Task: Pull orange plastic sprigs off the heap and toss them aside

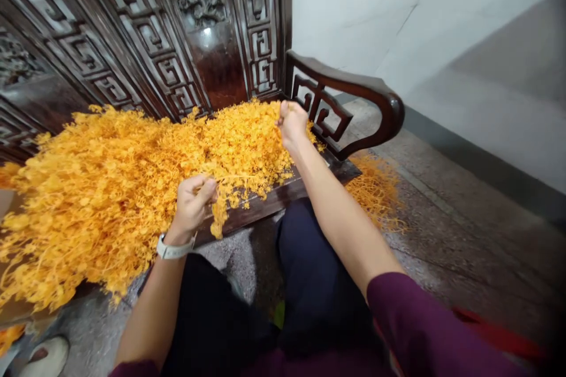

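Orange dried flower sprigs (pixel 145 171), feathery and finely branched, heaped over a dark carved wooden bench (pixel 265 201), left of frame.
Left hand (pixel 192 203) pinches thin stems; right hand (pixel 290 123) closes on clusters beside the curved armrest (pixel 354 83).

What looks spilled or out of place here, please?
A loose patch of orange sprigs lies on the floor beside the bench, below its armrest. It looks spilled, because the main heap sits on the bench seat, apart from this patch.
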Demonstrator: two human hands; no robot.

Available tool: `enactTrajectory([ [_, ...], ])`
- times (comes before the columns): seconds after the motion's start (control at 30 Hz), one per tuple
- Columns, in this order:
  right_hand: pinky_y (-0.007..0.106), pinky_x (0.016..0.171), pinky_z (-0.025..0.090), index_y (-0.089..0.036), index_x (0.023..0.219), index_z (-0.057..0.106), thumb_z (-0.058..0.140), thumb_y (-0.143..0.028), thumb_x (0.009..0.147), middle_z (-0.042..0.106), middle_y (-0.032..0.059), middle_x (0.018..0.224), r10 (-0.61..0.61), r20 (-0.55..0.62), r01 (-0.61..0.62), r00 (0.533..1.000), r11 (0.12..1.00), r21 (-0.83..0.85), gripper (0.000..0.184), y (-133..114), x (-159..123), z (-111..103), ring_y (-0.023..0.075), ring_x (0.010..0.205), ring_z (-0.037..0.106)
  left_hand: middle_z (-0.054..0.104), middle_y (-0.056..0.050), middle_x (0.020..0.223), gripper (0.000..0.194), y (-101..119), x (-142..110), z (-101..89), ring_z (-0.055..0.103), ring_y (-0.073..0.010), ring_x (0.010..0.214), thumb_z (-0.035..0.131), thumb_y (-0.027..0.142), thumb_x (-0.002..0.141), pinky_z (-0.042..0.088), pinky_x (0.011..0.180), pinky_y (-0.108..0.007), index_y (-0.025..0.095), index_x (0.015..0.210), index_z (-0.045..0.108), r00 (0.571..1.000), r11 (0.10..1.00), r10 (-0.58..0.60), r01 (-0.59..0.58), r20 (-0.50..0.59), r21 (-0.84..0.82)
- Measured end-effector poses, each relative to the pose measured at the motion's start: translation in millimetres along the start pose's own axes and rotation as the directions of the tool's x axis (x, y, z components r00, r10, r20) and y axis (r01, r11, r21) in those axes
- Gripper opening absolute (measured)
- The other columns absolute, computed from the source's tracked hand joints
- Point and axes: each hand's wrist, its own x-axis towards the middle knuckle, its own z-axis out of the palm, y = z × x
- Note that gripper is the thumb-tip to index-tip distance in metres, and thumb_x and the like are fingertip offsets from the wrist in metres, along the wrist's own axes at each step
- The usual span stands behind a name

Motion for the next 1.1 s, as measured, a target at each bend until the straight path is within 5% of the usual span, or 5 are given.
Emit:
enactTrajectory([
  [0.13, 0.024, 0.055, 0.039, -0.021, 0.078, 0.063, 0.084, -0.039, 0.080, 0.052, -0.0043, 0.067, -0.017, 0.393, -0.011, 0.919, 0.998, 0.069, 0.027, -38, -41, -26, 0.0096, 0.057, 0.044, 0.046, 0.001, 0.059, 0.049, -5, 16, -15.0, 0.038, -0.0074, 0.047, 0.089, 0.047, 0.078, 0.032, 0.042, -0.019, 0.016, 0.061, 0.055, 0.977, 0.948, -0.181, 0.143, -0.113, -0.285],
  [0.3, 0.029, 0.059, 0.052, -0.029, 0.068, 0.075, 0.079, -0.049, 0.086, 0.065, 0.0059, 0.068, -0.296, 0.955, -0.059, -0.012, 0.954, 0.294, 0.027, -76, -110, -44, 0.0161, 0.061, 0.063, 0.049, 0.004, 0.064, 0.046, -3, 32, -25.6, 0.039, -0.0053, 0.046, 0.091, 0.041, 0.077, 0.032, 0.041, -0.017, 0.016, 0.070, 0.054, 0.951, 0.871, -0.258, 0.153, -0.169, -0.466],
  [0.43, 0.026, 0.050, 0.050, -0.024, 0.068, 0.065, 0.076, -0.068, 0.079, 0.059, 0.0055, 0.069, -0.051, 0.708, -0.194, 0.704, 0.946, 0.261, 0.047, -56, -80, -35, 0.0151, 0.059, 0.059, 0.042, 0.005, 0.060, 0.047, -3, 27, -26.5, 0.038, -0.0050, 0.045, 0.088, 0.041, 0.081, 0.032, 0.041, -0.016, 0.016, 0.067, 0.050, 0.956, 0.861, -0.272, 0.191, -0.110, -0.472],
  [0.53, 0.021, 0.053, 0.050, -0.021, 0.076, 0.056, 0.066, -0.047, 0.093, 0.056, 0.0026, 0.076, 0.126, 0.386, -0.248, 0.914, 0.926, 0.285, 0.032, -21, -41, -14, 0.0113, 0.064, 0.055, 0.041, 0.006, 0.058, 0.050, -5, 27, -26.1, 0.033, -0.0041, 0.042, 0.088, 0.041, 0.082, 0.031, 0.040, -0.017, 0.016, 0.066, 0.047, 0.962, 0.861, -0.257, 0.182, -0.097, -0.474],
  [1.1, 0.029, 0.063, 0.036, -0.018, 0.072, 0.065, 0.079, -0.059, 0.085, 0.054, -0.0016, 0.066, -0.257, 0.691, 0.397, 0.675, 0.917, -0.046, 0.046, -6, -100, 19, 0.0118, 0.066, 0.045, 0.031, 0.006, 0.055, 0.063, -7, 16, 37.4, 0.034, -0.0067, 0.047, 0.087, 0.053, 0.077, 0.030, 0.044, -0.020, 0.018, 0.059, 0.038, 0.968, 0.955, -0.207, 0.231, 0.140, -0.188],
])
